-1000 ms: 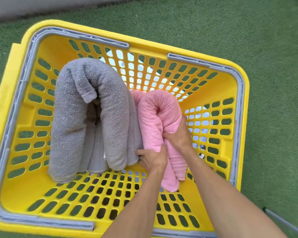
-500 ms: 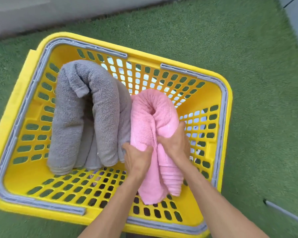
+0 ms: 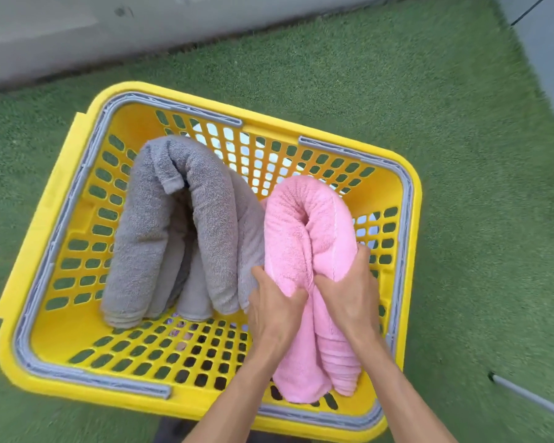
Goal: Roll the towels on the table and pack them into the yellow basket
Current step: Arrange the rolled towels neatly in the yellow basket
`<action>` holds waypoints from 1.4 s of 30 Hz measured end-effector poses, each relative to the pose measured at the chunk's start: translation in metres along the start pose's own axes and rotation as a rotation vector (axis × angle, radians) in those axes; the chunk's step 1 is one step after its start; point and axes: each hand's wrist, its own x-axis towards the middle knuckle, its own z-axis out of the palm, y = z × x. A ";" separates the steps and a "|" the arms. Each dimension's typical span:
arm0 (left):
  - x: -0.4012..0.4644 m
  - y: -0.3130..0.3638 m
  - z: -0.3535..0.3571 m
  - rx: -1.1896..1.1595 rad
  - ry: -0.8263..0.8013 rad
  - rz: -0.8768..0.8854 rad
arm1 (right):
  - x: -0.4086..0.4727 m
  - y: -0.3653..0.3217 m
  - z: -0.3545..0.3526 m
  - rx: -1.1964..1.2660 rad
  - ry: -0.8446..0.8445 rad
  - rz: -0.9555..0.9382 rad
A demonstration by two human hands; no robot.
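The yellow basket (image 3: 61, 193) with grey rim handles stands on green turf. Inside it on the left, a rolled grey towel (image 3: 160, 231) is bent double into an arch. To its right lies a rolled pink towel (image 3: 301, 225), also bent double, its ends pointing toward me. My left hand (image 3: 274, 310) grips the pink roll's left leg, fingers curled into the fabric beside the grey towel. My right hand (image 3: 349, 292) grips the right leg, near the basket's right wall.
Green artificial turf (image 3: 461, 155) surrounds the basket. A grey wall base (image 3: 109, 36) runs along the back, and another grey surface (image 3: 544, 52) stands at the far right. A thin grey rod (image 3: 525, 394) lies on the turf at the lower right.
The view has pulled back and the basket sits lower in frame. Both hands stay gripping the pink towel, which sits further down inside the basket beside the grey one.
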 end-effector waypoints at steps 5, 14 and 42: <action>0.010 0.025 -0.001 0.028 0.084 0.141 | 0.024 0.002 -0.013 0.026 0.024 -0.019; 0.042 -0.008 0.034 0.109 -0.149 -0.074 | 0.002 0.024 0.036 0.066 0.010 0.250; 0.138 0.002 -0.015 1.244 -0.080 0.997 | -0.010 0.016 0.036 -0.206 0.076 -0.190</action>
